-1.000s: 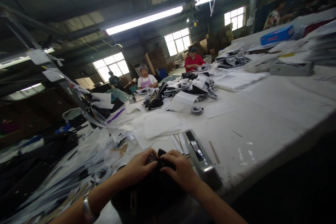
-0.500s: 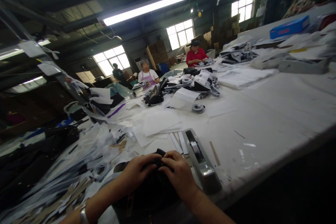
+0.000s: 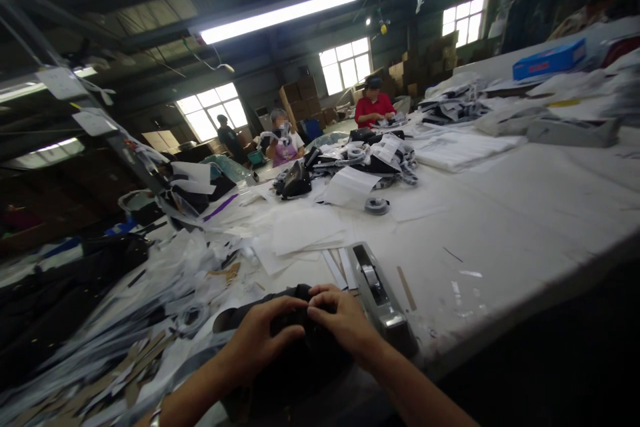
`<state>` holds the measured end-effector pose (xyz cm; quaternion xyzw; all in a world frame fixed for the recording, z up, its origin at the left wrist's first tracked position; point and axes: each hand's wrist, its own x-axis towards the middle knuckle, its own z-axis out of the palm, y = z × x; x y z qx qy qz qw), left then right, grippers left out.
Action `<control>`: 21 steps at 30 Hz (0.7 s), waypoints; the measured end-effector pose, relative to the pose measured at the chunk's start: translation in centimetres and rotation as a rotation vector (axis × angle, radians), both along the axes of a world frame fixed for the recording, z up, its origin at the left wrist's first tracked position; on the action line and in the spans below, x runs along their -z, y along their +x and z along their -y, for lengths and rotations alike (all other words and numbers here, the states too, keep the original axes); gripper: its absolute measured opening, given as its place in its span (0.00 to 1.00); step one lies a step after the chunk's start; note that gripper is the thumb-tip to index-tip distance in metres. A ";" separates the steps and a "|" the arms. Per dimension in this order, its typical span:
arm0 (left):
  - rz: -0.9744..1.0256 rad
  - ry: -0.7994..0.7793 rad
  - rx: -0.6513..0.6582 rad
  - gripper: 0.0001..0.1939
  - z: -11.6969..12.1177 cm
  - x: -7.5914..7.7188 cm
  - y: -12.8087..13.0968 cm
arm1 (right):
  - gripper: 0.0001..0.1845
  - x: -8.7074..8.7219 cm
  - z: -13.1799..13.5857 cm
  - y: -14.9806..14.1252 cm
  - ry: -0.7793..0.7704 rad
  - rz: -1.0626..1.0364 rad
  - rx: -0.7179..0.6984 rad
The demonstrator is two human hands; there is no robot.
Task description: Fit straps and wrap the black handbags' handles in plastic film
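Note:
Both my hands close on a black piece of fabric [image 3: 300, 360] at the near edge of the white table [image 3: 505, 213]. My left hand [image 3: 257, 340] grips its left side, fingers curled over the top. My right hand [image 3: 340, 320] pinches the upper edge, fingertips meeting the left hand's. The dark piece bunches under my palms and its lower part is hidden. A grey tape dispenser [image 3: 383, 297] lies just right of my right hand.
Paper scraps and strips [image 3: 150, 300] pile up to the left. White sheets [image 3: 305, 230], a tape roll [image 3: 376, 205] and black goods [image 3: 296, 181] lie farther out. Two people [image 3: 376, 110] work at the far end. A blue box [image 3: 547, 60] sits at back right.
My hands shifted slightly on the black fabric, the left sliding lower over it while the right keeps pinching the top edge. The view tilted a little.

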<state>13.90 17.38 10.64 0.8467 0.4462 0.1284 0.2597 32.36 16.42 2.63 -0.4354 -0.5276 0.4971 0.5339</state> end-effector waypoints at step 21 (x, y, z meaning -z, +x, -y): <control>-0.120 0.205 -0.132 0.11 0.8 0.3 -0.9 | 0.08 -2.4 2.6 4.4 0.111 0.846 0.722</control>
